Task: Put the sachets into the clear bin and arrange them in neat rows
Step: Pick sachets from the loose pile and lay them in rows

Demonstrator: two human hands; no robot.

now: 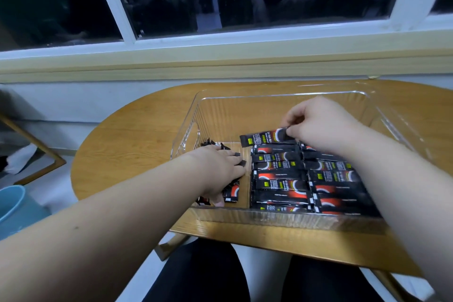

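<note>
Two fingertips (293,133) of the right hand (318,127), thumb and forefinger, pinch the right end of one sachet (266,138); the other fingers curl loosely above. That sachet hangs crosswise and roughly level, just over the far end of the middle row (279,179), with its left end a little lower.

The left hand (218,169) lies palm-down near the left wall of the clear bin (245,97). Its fingers bend over a loose bunch of sachets (230,193), whose ends stick out from under it on the far and near sides. It seems to grip them, though how firmly cannot be told.

Beside the middle row, a right row (338,179) runs from the bin's near wall toward its middle, partly hidden by the right forearm. The bin stands at the near edge of the wooden table (147,130).

The step in hand is probably laying the pinched sachet as the next one at the far end of the middle row. That calls for lowering it flat, parallel to its neighbour with the ends flush, then letting go without nudging the row. The left bunch would likely supply the next sachet.
</note>
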